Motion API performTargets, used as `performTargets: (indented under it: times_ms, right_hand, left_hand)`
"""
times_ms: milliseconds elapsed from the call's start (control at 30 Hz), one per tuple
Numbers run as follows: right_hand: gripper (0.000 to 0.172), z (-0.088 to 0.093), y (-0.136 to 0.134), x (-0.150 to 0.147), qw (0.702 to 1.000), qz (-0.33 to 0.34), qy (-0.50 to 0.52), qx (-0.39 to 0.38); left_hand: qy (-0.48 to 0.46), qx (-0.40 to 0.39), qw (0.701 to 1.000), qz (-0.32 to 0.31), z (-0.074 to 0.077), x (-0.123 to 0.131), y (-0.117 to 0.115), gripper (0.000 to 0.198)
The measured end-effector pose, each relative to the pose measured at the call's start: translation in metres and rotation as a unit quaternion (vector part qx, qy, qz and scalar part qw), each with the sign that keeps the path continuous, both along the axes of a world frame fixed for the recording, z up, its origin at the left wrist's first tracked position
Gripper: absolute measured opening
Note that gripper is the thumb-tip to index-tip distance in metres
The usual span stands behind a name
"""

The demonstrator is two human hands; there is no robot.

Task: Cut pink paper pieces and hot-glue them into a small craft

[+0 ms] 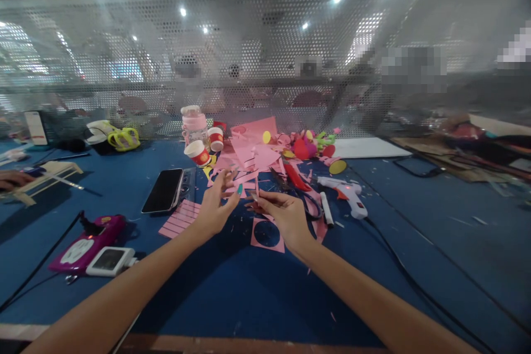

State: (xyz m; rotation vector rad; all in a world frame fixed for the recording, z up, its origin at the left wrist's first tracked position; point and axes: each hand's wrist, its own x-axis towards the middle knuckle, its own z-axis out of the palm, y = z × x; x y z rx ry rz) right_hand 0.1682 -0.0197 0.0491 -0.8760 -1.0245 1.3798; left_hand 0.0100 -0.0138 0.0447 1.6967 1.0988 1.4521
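My right hand (288, 217) pinches a narrow pink paper strip (257, 183) upright between thumb and fingertips. My left hand (216, 203) hovers just left of it, fingers apart and seemingly holding nothing. Behind both hands lies a heap of pink paper scraps (259, 157). Below the fingertips, a pink paper square with a round hole (256, 237) rests on the blue table (249, 298). Lined pink paper (179, 219) lies beside my left wrist. Dark-handled scissors (316, 211) are partly hidden beyond my right hand.
A white glue gun (352, 199) with a trailing cord and a white marker-like stick (327, 210) lie right. Left are a phone (162, 191) and a magenta power extension (89, 243). Paper cups (197, 153) and a pink bottle (194, 124) stand behind. Another person's hand (14, 180) is far left.
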Motion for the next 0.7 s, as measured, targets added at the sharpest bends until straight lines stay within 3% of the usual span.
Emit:
performTargets:
  times_ms: [100,167,300,467,700]
  right_hand:
    - [0.023,-0.0009,0.001,0.0008,1.0,-0.011,-0.006,0.0]
    - [0.024,-0.0017,0.0015,0.0009,1.0,-0.014,0.0,0.0]
    - [0.023,-0.0023,0.0011,0.0001,1.0,-0.019,-0.009,-0.007]
    - [0.023,-0.0032,0.001,-0.0013,1.0,-0.009,-0.017,-0.015]
    - [0.024,-0.0066,0.0028,-0.0021,1.0,0.005,-0.012,-0.02]
  left_hand:
    - [0.203,0.114,0.959,0.159,0.0011,-0.0021,-0.0033,0.05]
    - [0.285,0.16,0.922,0.205,0.0022,-0.0022,-0.0048,0.036]
    - [0.353,0.182,0.891,0.219,0.0002,-0.0012,-0.0038,0.01]
    - [0.325,0.187,0.904,0.205,-0.005,0.0001,-0.0004,0.012]
    - [0.316,0.134,0.914,0.216,-0.0003,0.0008,-0.0028,0.012]
